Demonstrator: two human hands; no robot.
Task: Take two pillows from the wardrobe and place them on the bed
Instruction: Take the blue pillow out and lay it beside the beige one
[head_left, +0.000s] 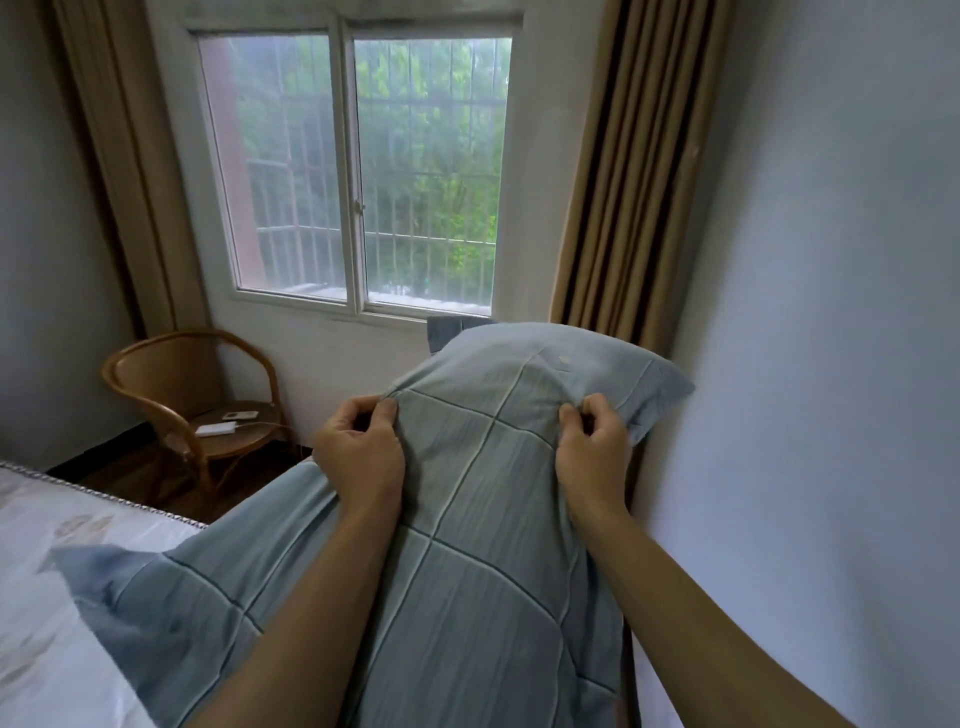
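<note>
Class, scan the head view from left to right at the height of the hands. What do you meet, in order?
Brown rattan armchair → left hand → right hand → pale grey-blue wall. The blue-green checked pillow, pinched by both hands, spans too much to be placed.

Blue-grey pillow (467, 519), pale grid lines, raised on end, centre; white patterned bed (47, 649) at 8 o'clock.

A barred window (358, 176) gives grey daylight between tan curtains (628, 171); a wicker chair (192, 395) stands on dark floor (156, 483) beside pale walls (831, 260).
</note>
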